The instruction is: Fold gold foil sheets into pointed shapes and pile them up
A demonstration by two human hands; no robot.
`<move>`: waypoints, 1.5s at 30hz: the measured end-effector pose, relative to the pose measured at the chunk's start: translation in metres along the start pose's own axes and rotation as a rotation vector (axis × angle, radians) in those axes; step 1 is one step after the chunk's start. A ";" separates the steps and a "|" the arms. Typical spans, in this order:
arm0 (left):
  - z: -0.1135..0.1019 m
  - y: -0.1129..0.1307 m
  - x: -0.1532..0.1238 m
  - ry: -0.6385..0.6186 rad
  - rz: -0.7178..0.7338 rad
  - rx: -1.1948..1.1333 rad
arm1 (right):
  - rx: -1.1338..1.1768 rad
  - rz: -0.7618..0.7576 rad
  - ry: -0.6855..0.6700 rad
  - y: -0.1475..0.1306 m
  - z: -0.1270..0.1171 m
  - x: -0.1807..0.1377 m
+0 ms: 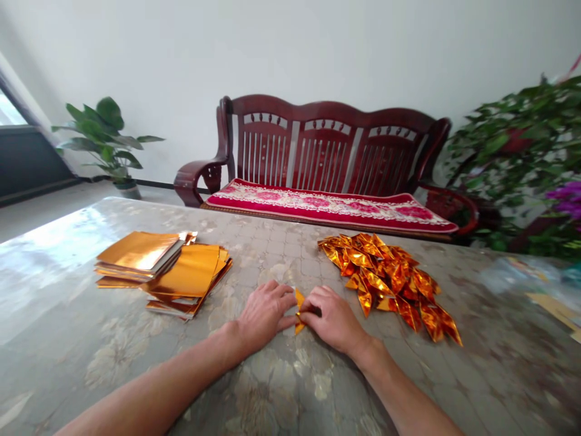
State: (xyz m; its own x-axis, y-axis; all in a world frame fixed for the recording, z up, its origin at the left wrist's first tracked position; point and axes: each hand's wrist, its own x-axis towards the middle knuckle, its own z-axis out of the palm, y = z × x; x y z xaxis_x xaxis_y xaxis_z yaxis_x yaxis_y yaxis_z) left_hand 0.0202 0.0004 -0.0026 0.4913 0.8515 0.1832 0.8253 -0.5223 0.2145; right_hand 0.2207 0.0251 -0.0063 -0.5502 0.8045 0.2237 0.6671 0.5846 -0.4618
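A small piece of gold foil paper (299, 312), partly folded, lies at the middle of the table between my two hands. My left hand (267, 315) rests on the tabletop, its fingers and thumb at the left edge of the paper. From the other side, my right hand (330, 318) is closed with curled fingers, pinching the paper between thumb and forefinger. My fingers hide much of the paper. Left of my hands are flat stacks of gold foil sheets (188, 272). To the right sits a heap of folded gold foil pieces (376, 272) with pointed ends.
The table (263, 399) has a patterned, glossy cover. Clear plastic packaging (517, 275) and tan card (551, 309) lie at the right. Beyond the table stands a dark red wooden bench (318, 142) with a red runner. Potted plants (106, 133) flank the bench.
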 end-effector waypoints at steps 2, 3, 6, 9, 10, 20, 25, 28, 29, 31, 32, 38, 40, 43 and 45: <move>-0.001 -0.002 0.001 0.004 -0.012 -0.026 | -0.010 0.018 -0.037 -0.002 0.000 0.000; -0.001 -0.003 0.002 0.001 -0.021 -0.039 | -0.023 0.028 -0.043 -0.003 0.001 0.000; -0.003 -0.003 0.002 -0.011 -0.084 -0.070 | -0.074 0.036 -0.011 -0.004 0.002 0.000; -0.006 0.002 -0.003 -0.006 -0.200 -0.094 | -0.117 0.009 0.036 -0.008 0.003 -0.001; -0.007 0.005 -0.005 -0.001 -0.242 -0.102 | -0.131 0.009 0.043 -0.010 0.003 -0.001; -0.009 0.013 -0.018 -0.002 -0.366 -0.115 | -0.197 0.142 -0.034 -0.029 0.008 -0.002; -0.006 -0.005 -0.013 0.015 -0.370 -0.220 | -0.169 0.146 -0.051 -0.025 0.005 -0.001; -0.002 -0.007 -0.010 0.044 -0.378 -0.209 | -0.193 0.101 -0.014 -0.023 0.003 0.000; -0.001 -0.006 -0.009 0.050 -0.382 -0.197 | -0.203 0.076 0.003 -0.022 0.002 0.000; 0.000 -0.004 -0.008 0.052 -0.393 -0.169 | -0.205 0.022 0.032 -0.017 0.000 0.002; -0.001 -0.003 -0.007 0.046 -0.397 -0.156 | -0.192 -0.002 0.041 -0.015 0.000 0.003; -0.009 -0.003 -0.003 -0.023 -0.436 -0.107 | -0.076 -0.030 0.050 0.001 -0.001 0.011; -0.011 -0.004 -0.001 -0.049 -0.448 -0.104 | -0.068 -0.006 0.015 0.004 -0.003 0.014; -0.012 -0.007 0.001 -0.076 -0.459 -0.102 | -0.079 0.015 -0.058 0.008 -0.006 0.019; -0.011 -0.010 0.002 -0.087 -0.465 -0.099 | -0.086 0.008 -0.082 0.009 -0.007 0.021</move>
State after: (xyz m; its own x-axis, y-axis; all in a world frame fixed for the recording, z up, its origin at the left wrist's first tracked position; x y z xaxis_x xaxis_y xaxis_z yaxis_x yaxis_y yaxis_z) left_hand 0.0101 0.0069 0.0061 0.1016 0.9943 -0.0334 0.9344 -0.0839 0.3461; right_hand 0.2186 0.0481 0.0009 -0.5813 0.8002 0.1475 0.7104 0.5875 -0.3876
